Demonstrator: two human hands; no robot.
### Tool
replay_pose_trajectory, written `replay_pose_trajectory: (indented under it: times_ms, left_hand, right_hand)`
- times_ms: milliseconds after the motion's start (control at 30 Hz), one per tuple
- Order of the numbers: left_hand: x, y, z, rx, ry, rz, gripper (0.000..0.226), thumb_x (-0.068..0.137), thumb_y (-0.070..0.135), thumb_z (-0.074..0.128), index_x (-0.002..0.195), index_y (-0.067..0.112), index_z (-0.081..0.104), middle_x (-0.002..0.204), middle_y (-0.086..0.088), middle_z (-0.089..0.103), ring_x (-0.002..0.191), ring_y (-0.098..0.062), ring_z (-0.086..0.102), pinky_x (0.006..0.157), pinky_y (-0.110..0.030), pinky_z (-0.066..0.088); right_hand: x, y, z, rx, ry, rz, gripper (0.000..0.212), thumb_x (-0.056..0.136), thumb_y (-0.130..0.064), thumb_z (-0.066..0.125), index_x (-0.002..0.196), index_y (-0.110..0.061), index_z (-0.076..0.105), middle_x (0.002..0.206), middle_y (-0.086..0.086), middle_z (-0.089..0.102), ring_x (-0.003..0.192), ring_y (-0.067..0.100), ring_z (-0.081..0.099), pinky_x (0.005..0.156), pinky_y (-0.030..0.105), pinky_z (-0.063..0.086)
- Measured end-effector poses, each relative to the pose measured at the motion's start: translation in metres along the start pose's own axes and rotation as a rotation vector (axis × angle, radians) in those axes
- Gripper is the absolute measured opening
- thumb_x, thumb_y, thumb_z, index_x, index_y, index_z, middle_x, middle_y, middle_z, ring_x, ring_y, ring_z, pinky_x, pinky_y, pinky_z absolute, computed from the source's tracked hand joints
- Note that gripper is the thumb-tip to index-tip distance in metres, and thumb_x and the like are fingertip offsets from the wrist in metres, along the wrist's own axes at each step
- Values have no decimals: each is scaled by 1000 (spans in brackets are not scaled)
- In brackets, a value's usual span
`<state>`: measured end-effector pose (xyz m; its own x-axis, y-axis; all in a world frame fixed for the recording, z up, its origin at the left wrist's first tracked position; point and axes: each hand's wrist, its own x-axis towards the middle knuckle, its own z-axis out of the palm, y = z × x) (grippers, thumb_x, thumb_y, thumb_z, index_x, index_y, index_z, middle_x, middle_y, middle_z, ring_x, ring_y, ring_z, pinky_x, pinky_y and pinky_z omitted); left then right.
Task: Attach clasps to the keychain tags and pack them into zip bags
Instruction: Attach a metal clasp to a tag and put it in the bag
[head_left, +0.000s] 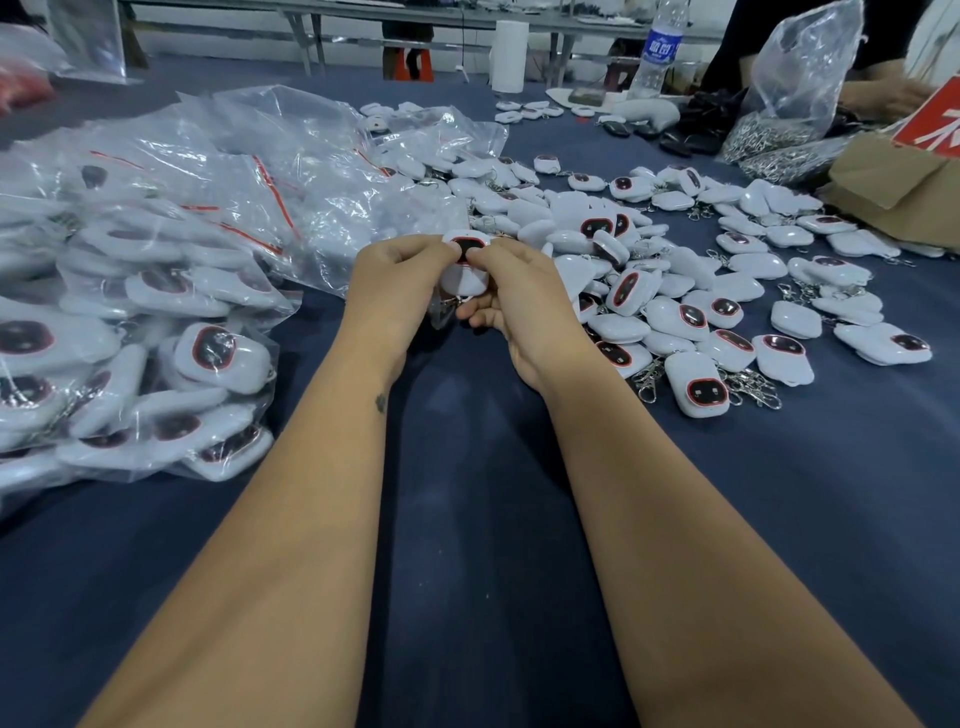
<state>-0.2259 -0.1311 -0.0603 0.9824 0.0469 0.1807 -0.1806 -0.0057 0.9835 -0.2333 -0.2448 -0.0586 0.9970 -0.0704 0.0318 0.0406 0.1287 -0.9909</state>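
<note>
Both hands meet over the middle of the blue table. My left hand (400, 280) and my right hand (511, 296) pinch one white keychain tag (464, 270) with a black, red-rimmed window between them. A thin clear zip bag and a metal clasp (445, 310) hang below the tag; how far the tag sits in the bag I cannot tell. A heap of loose tags with clasps (675, 291) lies to the right. Packed zip bags (156, 322) pile up on the left.
A clear bag of metal clasps (779, 119) and a brown cardboard box (904, 176) stand at the far right, beside another person's arm (883, 88). A water bottle (658, 49) and a white roll (509, 54) stand at the back.
</note>
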Motion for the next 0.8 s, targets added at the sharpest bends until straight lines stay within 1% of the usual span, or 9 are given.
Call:
replay_pose_trajectory:
  times_ms: [167,300,433,500,567,600,633,700,800]
  left_hand:
    - [0,1,-1,33,13,11,14,90,17,65,81,20,75,60,8,63,52,-8,51,59,-21,43]
    - [2,0,2,90,63,24,14,90,18,67,79,25,71,90,4,67,73,-5,59,65,-12,45]
    - [3,-2,3,133,87,65,15,90,18,67,77,26,69,84,11,64,61,9,56,59,-5,42]
    - [3,-1,1,123,79,59,13,89,21,67,77,25,71,72,10,65,56,2,56,60,-10,44]
    - [2,1,-1,62,77,5,17,88,22,62,73,24,70,63,7,61,60,-11,57,65,-22,48]
    - [3,2,-2,62,87,-9,19,87,18,58,76,24,71,68,5,63,66,-14,58,69,-26,50]
    - [3,2,-2,120,103,8,23,87,12,53,82,25,71,75,6,64,70,-11,59,70,-24,51]
    - [1,1,-3,288,126,105,31,87,2,48,97,26,65,79,10,58,60,3,53,56,-11,44]
    - [-4,2,0,308,146,165,41,81,0,57,109,27,45,77,6,56,55,-3,52,46,-12,41]
  right_hand:
    - [-1,-2,0,16,-13,17,16,95,-9,52,80,-12,55,69,7,60,49,17,52,48,23,42]
    - [-1,-2,-1,-14,-25,3,21,92,-3,50,74,-12,55,62,3,59,50,18,52,47,22,41]
    - [0,1,0,-100,-36,-36,19,92,-6,52,77,-13,60,49,-10,58,49,13,52,47,20,41]
    - [0,1,0,-86,-12,-41,21,92,-8,53,73,-15,57,49,-11,56,48,11,50,46,20,38]
    - [1,1,0,-1,25,-32,22,90,-10,53,70,-17,53,56,-6,55,48,11,46,47,22,33]
    - [1,0,-1,80,36,-24,20,90,-10,52,71,-17,52,61,-3,55,51,12,44,49,23,30]
    - [1,-2,-1,180,34,-15,17,90,-10,49,74,-16,52,63,-1,56,53,13,43,50,24,29]
    - [-1,-6,-2,377,-2,-30,18,92,-8,43,75,-13,49,62,2,57,56,16,44,50,24,30]
    - [-3,-9,-4,519,-38,-75,18,96,-3,44,81,-6,52,72,8,59,59,18,62,54,22,48]
